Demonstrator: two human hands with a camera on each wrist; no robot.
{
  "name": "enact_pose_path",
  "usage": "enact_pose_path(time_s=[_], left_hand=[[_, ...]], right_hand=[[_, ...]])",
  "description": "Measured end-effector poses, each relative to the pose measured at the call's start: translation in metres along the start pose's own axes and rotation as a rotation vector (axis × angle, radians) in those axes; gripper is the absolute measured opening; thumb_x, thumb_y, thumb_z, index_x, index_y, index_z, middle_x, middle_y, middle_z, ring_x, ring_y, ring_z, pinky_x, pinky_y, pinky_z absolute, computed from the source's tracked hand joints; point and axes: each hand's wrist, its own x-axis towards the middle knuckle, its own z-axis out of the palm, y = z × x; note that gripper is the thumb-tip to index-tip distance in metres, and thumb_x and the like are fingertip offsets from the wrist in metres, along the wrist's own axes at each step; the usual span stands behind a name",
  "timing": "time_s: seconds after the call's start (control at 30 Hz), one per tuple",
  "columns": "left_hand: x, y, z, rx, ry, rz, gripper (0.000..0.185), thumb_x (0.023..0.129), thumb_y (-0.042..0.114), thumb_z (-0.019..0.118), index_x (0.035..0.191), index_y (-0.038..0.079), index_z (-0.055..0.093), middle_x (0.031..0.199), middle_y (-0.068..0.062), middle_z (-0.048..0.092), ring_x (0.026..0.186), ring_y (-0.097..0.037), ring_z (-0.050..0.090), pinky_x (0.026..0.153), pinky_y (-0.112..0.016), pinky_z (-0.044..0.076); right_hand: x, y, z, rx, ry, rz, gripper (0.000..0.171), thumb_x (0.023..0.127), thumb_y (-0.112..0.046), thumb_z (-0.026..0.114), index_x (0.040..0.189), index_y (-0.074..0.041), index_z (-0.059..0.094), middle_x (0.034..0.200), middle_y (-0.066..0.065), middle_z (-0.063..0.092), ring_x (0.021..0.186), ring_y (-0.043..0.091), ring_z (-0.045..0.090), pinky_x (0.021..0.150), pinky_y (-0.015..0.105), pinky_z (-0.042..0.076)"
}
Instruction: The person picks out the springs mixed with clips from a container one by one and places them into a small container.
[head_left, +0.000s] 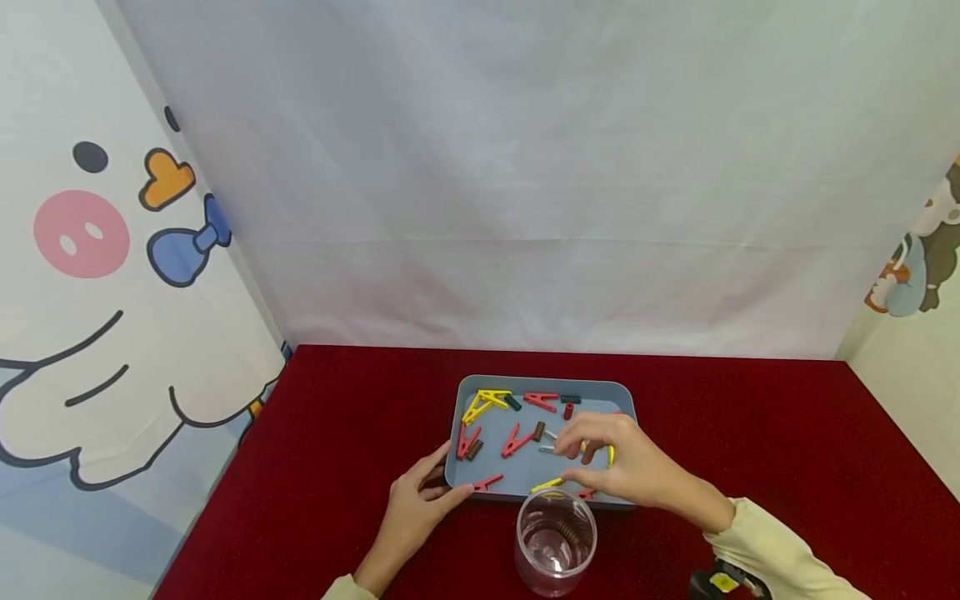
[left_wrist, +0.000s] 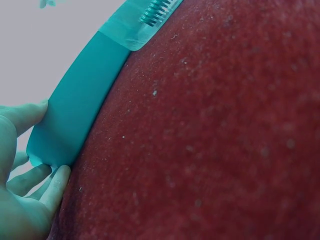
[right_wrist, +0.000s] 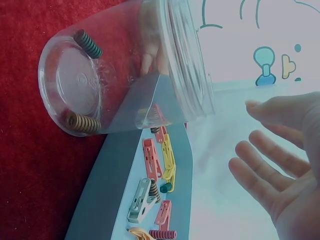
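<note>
A grey-blue tray (head_left: 542, 382) holds red clips (head_left: 514, 441), yellow clips (head_left: 487, 402), a pale grey clip (right_wrist: 140, 200) and several small coil springs (head_left: 538, 431). My left hand (head_left: 417, 502) grips the tray's near left corner, thumb along the front and fingers at the side. Above the tray's right part hovers my right hand (head_left: 626, 461), its fingers loosely bent; the right wrist view shows nothing between them. Just in front of the tray, a clear jar (head_left: 555, 557) stands upright without a lid. Inside lie a dark green spring (right_wrist: 88, 44) and a brown spring (right_wrist: 83, 123).
Dark red cloth (head_left: 345, 417) covers the table. A pale curtain (head_left: 525, 208) hangs behind it, and a cartoon-printed sheet (head_left: 97, 333) stands at the left. The jar is close to the tray's front wall, below the right hand.
</note>
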Motion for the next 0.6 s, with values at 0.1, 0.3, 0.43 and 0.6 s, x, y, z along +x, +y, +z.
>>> enact_pose_path(time_s=[0.1,0.3,0.43,0.6], left_hand=[[0.000,0.000,0.000,-0.003,0.001,-0.001,0.072,0.087,0.022,0.085,0.151,0.008,0.053,0.139,-0.019,0.062,0.122,-0.034,0.063,0.086,-0.025,0.058],[0.001,0.000,0.000,-0.003,0.006,0.003,0.072,0.087,0.021,0.085,0.151,0.008,0.053,0.139,-0.019,0.062,0.122,-0.034,0.063,0.086,-0.025,0.058],[-0.001,0.001,0.001,-0.004,0.005,0.018,0.071,0.088,0.021,0.084,0.150,0.006,0.053,0.138,-0.020,0.062,0.120,-0.034,0.064,0.085,-0.026,0.059],[-0.001,0.001,0.000,0.003,0.007,0.022,0.071,0.088,0.022,0.084,0.150,0.006,0.053,0.139,-0.020,0.062,0.120,-0.034,0.064,0.085,-0.027,0.059]], right_hand=[[0.002,0.002,0.001,-0.006,0.011,0.011,0.029,0.080,0.003,0.084,0.100,-0.016,0.074,0.098,0.004,0.074,0.079,0.009,0.065,0.067,0.028,0.058],[0.004,0.007,0.003,-0.025,0.023,0.058,0.028,0.081,0.002,0.084,0.100,-0.015,0.074,0.098,0.005,0.073,0.079,0.006,0.064,0.067,0.028,0.059],[0.005,0.010,0.004,0.003,0.022,0.095,0.026,0.082,0.001,0.084,0.100,-0.014,0.074,0.099,0.007,0.072,0.083,0.002,0.062,0.066,0.029,0.060],[0.007,0.013,0.006,0.022,0.027,0.089,0.027,0.082,0.003,0.083,0.101,-0.013,0.073,0.100,0.009,0.072,0.085,0.003,0.062,0.064,0.029,0.060]])
